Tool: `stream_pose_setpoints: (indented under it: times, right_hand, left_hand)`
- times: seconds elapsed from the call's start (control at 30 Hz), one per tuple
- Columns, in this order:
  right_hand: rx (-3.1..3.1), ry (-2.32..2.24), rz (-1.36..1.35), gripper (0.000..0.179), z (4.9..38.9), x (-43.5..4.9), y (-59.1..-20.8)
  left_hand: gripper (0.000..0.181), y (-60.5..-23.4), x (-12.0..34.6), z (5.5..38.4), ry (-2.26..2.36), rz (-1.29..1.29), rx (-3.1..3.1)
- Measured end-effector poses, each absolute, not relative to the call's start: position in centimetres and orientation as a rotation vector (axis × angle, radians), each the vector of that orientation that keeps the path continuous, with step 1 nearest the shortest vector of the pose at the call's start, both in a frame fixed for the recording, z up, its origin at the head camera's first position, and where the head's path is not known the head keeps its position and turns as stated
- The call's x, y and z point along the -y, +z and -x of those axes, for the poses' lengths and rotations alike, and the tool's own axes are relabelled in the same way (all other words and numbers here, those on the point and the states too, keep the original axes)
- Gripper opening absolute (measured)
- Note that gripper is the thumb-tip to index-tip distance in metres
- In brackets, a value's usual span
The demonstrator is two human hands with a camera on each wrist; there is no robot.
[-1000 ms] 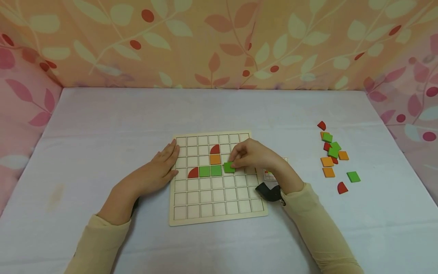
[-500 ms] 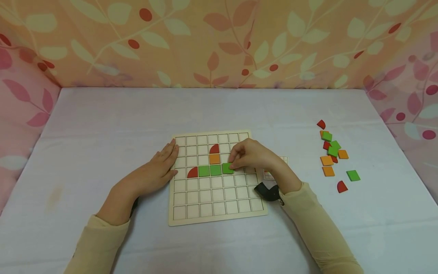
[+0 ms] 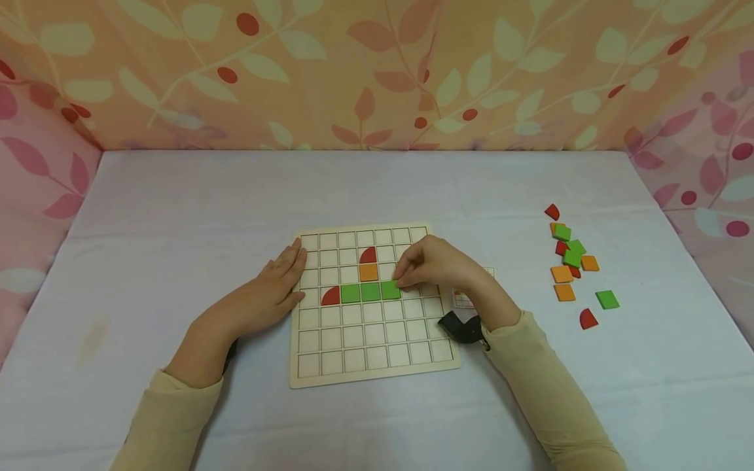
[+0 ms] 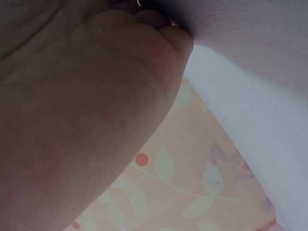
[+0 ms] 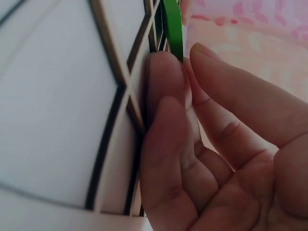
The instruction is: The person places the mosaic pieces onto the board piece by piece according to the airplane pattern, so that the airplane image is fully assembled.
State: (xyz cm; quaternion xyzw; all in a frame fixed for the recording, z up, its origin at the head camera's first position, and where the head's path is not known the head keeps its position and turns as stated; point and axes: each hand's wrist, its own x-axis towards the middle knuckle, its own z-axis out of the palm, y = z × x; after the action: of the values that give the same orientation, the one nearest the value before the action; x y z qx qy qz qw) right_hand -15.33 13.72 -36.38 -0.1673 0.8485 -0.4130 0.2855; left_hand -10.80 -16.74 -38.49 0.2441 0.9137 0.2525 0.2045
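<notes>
- One tan sleeve (image 3: pixel 171 415) rises from the lower left and ends in the left hand (image 3: pixel 265 288), which grasps nothing; its fingers lie extended against the left edge of the grid board (image 3: pixel 377 379). In the left wrist view its underside is dim and its fingertips are hidden.
- The board lies on the white-covered bench (image 3: pixel 259 438). In its fourth row, second column, sits a red quarter-round (image 3: pixel 331 296), then a green square (image 3: pixel 350 294) in the third column and a second green square (image 3: pixel 370 292) in the fourth.
- Above that second green square lies an orange square (image 3: pixel 368 272), and over it an upper red quarter-round (image 3: pixel 368 255).
- The third green square (image 3: pixel 389 290) is in the fifth column of the same row, pinched at its right edge by the curled right hand (image 3: pixel 432 265).
- A small card (image 3: pixel 462 299) lies just beside the board, partly hidden by the right wrist; a black device (image 3: pixel 462 328) is strapped there.
- Well apart on the far right are scattered loose pieces (image 3: pixel 561 274), red, orange and green, some overlapping.
</notes>
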Motion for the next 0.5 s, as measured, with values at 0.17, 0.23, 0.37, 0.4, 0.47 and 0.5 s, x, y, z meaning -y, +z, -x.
stream_pose_setpoints:
  times: [0.17,0.23,0.37,0.4,0.47,0.5]
  right_hand:
    - [-2.275,-1.106,0.445,0.006,15.5,-13.9,-36.3]
    - [-2.287,-1.097,0.443,0.007,15.6,-14.0,-36.2]
    - [-2.297,-1.099,0.435,0.010,15.7,-14.5,-35.9]
    - [-2.296,-1.106,0.432,0.011,15.8,-14.7,-35.8]
    - [-2.288,-1.132,0.415,0.012,15.8,-15.1,-35.7]
    - [-2.284,-1.150,0.406,0.013,15.9,-15.4,-35.6]
  left_hand:
    - [0.067,-38.4,16.7,10.8,0.708,-0.678,-2.546]
    - [0.066,-38.3,16.7,10.8,0.708,-0.680,-2.547]
    - [0.067,-38.4,16.8,10.8,0.706,-0.681,-2.547]
    - [0.067,-38.4,16.8,10.8,0.706,-0.681,-2.546]
    - [0.067,-38.4,16.8,10.8,0.711,-0.681,-2.541]
    - [0.067,-38.5,16.8,10.8,0.712,-0.682,-2.541]
